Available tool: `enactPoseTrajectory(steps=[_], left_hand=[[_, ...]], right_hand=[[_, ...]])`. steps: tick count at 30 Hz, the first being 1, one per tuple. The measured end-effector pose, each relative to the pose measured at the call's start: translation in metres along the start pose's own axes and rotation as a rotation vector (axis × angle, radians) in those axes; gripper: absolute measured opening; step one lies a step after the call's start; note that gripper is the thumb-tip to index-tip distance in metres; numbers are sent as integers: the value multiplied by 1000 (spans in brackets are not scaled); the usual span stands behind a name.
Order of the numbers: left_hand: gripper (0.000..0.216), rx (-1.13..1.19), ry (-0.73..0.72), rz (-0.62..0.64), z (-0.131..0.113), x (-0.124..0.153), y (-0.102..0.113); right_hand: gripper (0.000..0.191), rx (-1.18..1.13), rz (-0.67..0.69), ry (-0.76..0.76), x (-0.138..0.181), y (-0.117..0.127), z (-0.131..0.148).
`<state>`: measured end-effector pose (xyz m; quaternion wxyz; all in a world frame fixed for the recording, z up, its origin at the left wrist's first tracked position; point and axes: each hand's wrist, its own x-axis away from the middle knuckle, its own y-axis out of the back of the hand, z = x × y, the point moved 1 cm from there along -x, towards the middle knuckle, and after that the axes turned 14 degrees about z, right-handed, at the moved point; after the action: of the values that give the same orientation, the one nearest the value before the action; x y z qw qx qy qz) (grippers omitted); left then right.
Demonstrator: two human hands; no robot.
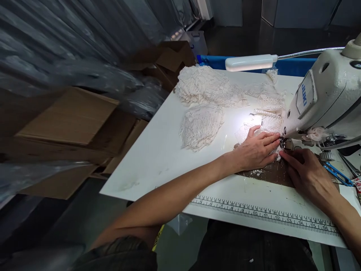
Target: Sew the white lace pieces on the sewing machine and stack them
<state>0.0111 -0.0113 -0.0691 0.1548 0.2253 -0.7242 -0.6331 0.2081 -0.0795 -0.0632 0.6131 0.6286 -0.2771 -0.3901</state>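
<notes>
Much prick risk if lace point(272, 123) slips: left hand point(257, 148) flat on it, fingers straight, nine o'clock of sewing foot point(282, 141); right hand point(309, 172) at four, grip unclear.

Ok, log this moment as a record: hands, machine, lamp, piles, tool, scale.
left hand: laid flat over cream lace fabric
right hand: fingers at the lace's near edge; grip unclear
machine: white JUKI sewing machine, right side
lamp: slim white lamp on silvery flexible neck
piles: larger cream lace pile behind smaller cream lace pile
tool: slim blue tool right of right hand
scale: black printed ruler, white tabletop's near edge
</notes>
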Motion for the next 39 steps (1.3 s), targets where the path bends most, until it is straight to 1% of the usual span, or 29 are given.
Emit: enactPoseTrajectory(steps=[3,6,8,10,12,14,17,19,21,24,27,29,31,34,36,39], left_hand=[[40,-22,45,-16,-2,-3,-2],[40,-50,79,-54,-5,-5,-4],[40,-60,89,-106,-5,-5,-4],[39,-63,76,-186,-2,-4,-1],[36,-62,10,-257,2,-1,4],[27,-51,-90,-283,7,2,11],[21,-6,-226,-222,11,4,16],[20,16,-275,-174,10,4,16],[21,19,-265,-165,9,3,14],[23,38,-196,-182,10,3,10],[19,85,-203,-181,12,3,7],[18,99,-230,-169,12,3,6],[19,98,-242,-176,13,2,6],[19,100,-236,-237,12,0,6],[15,96,-237,-274,10,-1,7],[14,50,-254,-294,9,-2,6]], right_hand=[[39,-26,33,-32,-2,-3,-3],[40,-133,15,-40,2,-4,-5],[40,-251,-13,-103,7,-3,-8],[38,-351,-34,-208,12,-1,-11],[34,-410,-52,-271,16,1,-14],[31,-441,-54,-284,18,2,-15],[28,-440,-50,-307,18,1,-15],[27,-416,-58,-319,17,0,-14],[26,-390,-75,-316,17,-1,-12],[27,-359,-109,-279,17,-2,-8],[27,-365,-120,-239,16,-1,-8],[28,-380,-77,-222,13,1,-10],[29,-395,12,-188,9,5,-14],[29,-396,114,-103,1,12,-18],[29,-387,114,-80,-3,15,-18],[34,-354,74,-56,-7,15,-13]])
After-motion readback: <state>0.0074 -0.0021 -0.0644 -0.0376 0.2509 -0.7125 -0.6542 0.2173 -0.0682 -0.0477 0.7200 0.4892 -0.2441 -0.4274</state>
